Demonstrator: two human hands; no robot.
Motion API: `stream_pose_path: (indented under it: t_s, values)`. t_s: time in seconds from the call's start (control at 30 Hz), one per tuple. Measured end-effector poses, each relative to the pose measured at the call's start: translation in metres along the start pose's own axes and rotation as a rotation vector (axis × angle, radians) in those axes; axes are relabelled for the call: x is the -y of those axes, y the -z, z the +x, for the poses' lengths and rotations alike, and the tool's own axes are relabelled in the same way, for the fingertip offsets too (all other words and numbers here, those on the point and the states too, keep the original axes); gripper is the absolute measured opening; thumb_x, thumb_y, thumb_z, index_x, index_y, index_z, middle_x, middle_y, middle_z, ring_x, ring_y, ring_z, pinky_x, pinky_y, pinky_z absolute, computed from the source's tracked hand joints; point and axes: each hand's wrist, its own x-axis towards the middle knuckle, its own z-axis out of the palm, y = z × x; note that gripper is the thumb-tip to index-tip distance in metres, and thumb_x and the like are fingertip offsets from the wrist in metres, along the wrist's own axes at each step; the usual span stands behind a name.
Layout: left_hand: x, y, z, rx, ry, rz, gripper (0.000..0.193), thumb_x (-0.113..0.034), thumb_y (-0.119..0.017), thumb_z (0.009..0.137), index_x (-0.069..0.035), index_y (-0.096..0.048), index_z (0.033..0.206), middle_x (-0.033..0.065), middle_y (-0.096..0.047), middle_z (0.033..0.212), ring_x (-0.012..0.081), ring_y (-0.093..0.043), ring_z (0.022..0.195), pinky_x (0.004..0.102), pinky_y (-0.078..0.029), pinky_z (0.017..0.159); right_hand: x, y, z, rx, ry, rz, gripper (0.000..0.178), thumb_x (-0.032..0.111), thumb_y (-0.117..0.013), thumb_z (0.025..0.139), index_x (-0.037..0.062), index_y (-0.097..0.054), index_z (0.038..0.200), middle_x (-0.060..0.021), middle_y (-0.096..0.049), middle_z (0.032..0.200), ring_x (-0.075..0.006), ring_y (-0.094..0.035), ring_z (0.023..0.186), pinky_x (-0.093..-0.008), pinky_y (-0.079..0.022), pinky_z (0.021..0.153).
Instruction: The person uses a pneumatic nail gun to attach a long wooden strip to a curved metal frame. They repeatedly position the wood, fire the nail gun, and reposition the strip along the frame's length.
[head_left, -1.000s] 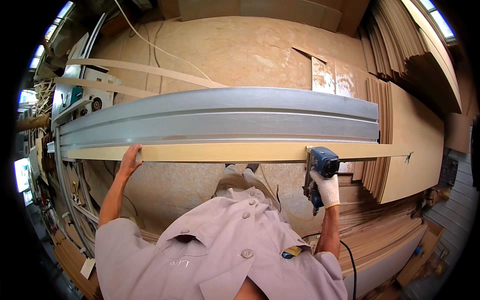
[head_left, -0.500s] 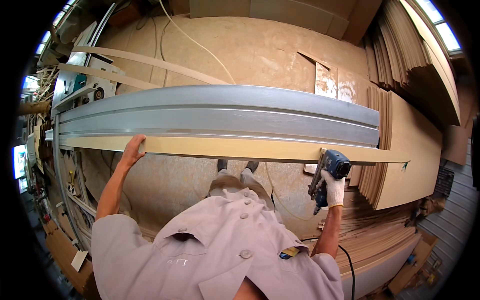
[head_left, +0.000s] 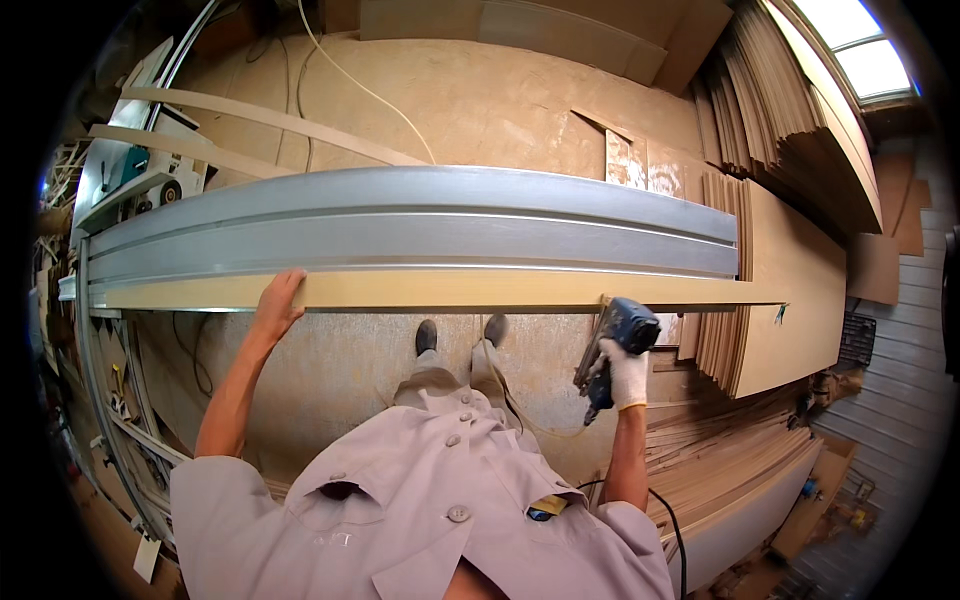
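Narrow planks [head_left: 275,119]: beyond the left hand [head_left: 277,308], on the far side of the metal table [head_left: 420,238].
Left hand: bare, gripping the pale strip [head_left: 450,289] across its width.
Pale strip: under the left hand, along the table's near side, reaching past the right hand [head_left: 626,376].
Nail gun [head_left: 634,324]: in the right hand, nose at the strip's near edge; contact unclear.
Right hand: gloved, closed around the gun's handle.
Board stack [head_left: 790,285]: right of the right hand, beneath the strip's end.
Work so far: strip laid out and held, gun brought to it; seemingly under way, but how much is fastened or left cannot be told.
Count: 2 planks, 2 hands, 1 table, 1 strip, 1 gun; stacked boards uncountable.
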Motion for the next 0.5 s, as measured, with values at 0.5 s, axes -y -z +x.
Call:
stream_pose_path:
  t_s: [0.5]
  values:
    - [-0.007, 0.015, 0.004, 0.01, -0.003, 0.002, 0.066, 0.001, -0.084, 0.065, -0.004, -0.055, 0.124, 0.0159, -0.064, 0.12, 0.0399, -0.06, 0.117, 0.0467, -0.051, 0.097, 0.021, -0.131, -0.062, 0.401, -0.063, -0.236, 0.015, 0.008, -0.072, 0.087, 0.0026, -0.071, 0.1, -0.0026, -0.065, 0.072, -0.0145, -0.062, 0.055, -0.0305, -0.05, 0.05]
